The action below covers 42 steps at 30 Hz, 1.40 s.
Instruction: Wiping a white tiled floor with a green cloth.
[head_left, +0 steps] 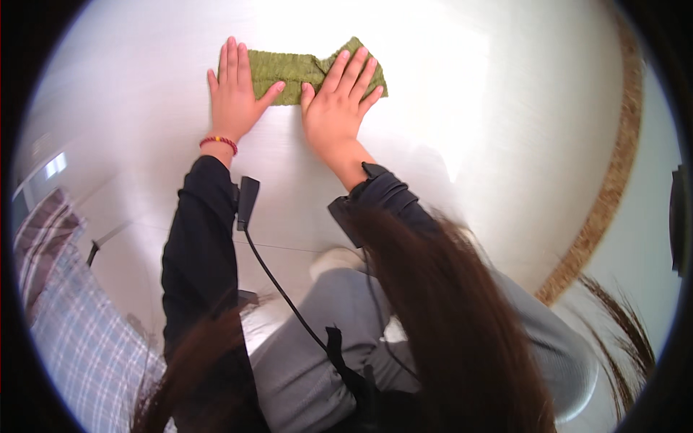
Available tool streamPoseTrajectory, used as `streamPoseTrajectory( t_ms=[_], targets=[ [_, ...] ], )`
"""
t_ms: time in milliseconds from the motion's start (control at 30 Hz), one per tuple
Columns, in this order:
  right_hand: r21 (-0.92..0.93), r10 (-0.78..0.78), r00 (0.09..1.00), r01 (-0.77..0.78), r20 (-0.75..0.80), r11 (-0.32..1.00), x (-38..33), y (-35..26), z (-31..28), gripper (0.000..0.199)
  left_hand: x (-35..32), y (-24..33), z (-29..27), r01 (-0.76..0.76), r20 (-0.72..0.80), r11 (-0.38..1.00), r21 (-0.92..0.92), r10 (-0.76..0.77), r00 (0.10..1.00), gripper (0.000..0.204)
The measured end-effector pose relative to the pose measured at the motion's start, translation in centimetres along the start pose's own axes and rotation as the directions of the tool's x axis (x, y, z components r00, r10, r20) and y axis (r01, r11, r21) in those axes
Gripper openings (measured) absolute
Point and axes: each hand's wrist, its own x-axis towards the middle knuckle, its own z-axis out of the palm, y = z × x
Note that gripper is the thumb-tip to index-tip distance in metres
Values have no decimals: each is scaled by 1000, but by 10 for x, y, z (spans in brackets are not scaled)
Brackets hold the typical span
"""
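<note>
Pressing flat with fingers spread, the left hand (233, 95) covers the 9 o'clock end of a green cloth (292, 67) up at 12 o'clock on the pale floor (469, 108), right hand (338, 101) flat on its 3 o'clock end, neither gripping it.

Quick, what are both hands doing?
Left hand: open, flat on the green cloth's left end.
Right hand: open, flat on the cloth.

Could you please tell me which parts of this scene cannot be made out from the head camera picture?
- Green cloth: its middle and ends lie under the left hand and right hand, so its full shape is hidden.
- Floor: glare washes out its surface near the cloth.
- Lower frame: long hair covers the person's lap and right arm.
- Checked fabric: cut off by the left rim.
</note>
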Motion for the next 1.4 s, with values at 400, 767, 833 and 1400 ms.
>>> streamPoseTrajectory(
  t_ms=[400,767,833,1400],
  targets=[
    [-71,-313,942,323,117,944,60,-27,63,68,-17,-51,21,404,145,909,99,-415,898,86],
    [92,-657,731,653,181,752,43,-48,95,59,-113,-43,16,696,56,703,145,-708,704,77],
    [95,-698,676,699,238,709,26,-53,96,59,-140,-28,18,780,40,611,137,-790,612,78],
    [290,-887,369,848,277,443,-53,-33,69,54,-209,116,3,969,-176,-110,223,-982,-71,93]
  ],
)
